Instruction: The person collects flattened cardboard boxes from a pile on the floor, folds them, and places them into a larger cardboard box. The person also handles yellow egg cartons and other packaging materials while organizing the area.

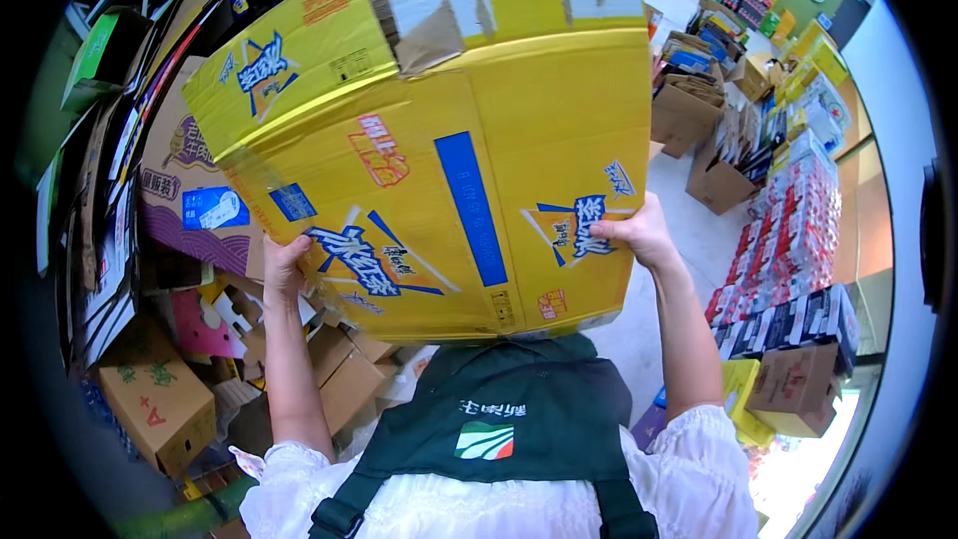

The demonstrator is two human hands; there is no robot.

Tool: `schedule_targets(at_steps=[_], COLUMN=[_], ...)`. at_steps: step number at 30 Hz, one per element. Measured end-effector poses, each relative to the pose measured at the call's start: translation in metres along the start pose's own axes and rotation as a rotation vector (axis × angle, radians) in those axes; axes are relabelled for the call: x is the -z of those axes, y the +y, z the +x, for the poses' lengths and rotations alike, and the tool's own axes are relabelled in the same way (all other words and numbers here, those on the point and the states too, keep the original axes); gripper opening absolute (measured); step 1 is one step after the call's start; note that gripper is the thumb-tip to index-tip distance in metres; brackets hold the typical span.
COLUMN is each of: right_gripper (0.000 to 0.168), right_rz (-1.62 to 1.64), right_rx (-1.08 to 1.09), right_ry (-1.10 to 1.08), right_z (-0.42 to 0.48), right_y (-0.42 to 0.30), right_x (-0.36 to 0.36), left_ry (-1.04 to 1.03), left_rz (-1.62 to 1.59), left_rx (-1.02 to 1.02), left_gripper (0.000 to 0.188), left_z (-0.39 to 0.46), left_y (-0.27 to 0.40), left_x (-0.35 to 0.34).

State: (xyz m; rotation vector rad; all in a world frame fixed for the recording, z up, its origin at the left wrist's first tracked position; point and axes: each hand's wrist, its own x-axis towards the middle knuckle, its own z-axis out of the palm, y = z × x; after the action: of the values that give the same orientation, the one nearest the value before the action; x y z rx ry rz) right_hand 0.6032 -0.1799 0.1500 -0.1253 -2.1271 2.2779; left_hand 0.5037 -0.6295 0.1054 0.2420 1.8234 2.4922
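A large yellow cardboard drink carton [419, 202], flattened, is held up in front of my body. My left hand [286, 263] grips its left edge, with the thumb on the printed face and the fingers hidden behind. At the right edge my right hand [640, 230] holds it the same way, thumb on the front. The carton's upper flaps stand up, one with torn whitish paper, and a strip of clear tape shows at the left side. Its lower edge is near the dark green apron [524, 389] that I wear.
Flattened cardboard [112, 187] leans in a stack at the left, above a brown carton [157, 397]. Open boxes of folded cardboard [685, 112] stand on the floor at the upper right. Shrink-wrapped bottle packs [786, 224] and more cartons line the right side.
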Motion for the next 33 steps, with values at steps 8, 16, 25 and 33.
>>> schedule_targets(at_steps=[8, 16, 25, 33], right_gripper=[0.026, 0.021, 0.021, 0.049], right_rz=[-0.078, -0.259, -0.604, -0.576], right_rx=[0.150, 0.328, 0.532, 0.416], right_ry=[0.355, 0.468, 0.420, 0.269], right_z=[-0.013, -0.013, 0.001, 0.002], right_y=[-0.007, -0.015, 0.028, 0.083], right_x=[-0.011, -0.032, -0.128, -0.123], left_ry=[0.053, 0.246, -0.093, -0.319], left_rz=[0.117, 0.159, -0.124, -0.009], left_rx=[-0.164, -0.245, -0.039, -0.082], left_gripper=[0.027, 0.025, 0.052, 0.087], left_z=[0.028, 0.003, -0.064, -0.043], left_y=[0.011, 0.021, -0.036, -0.091], left_x=[-0.036, -0.054, -0.147, -0.209])
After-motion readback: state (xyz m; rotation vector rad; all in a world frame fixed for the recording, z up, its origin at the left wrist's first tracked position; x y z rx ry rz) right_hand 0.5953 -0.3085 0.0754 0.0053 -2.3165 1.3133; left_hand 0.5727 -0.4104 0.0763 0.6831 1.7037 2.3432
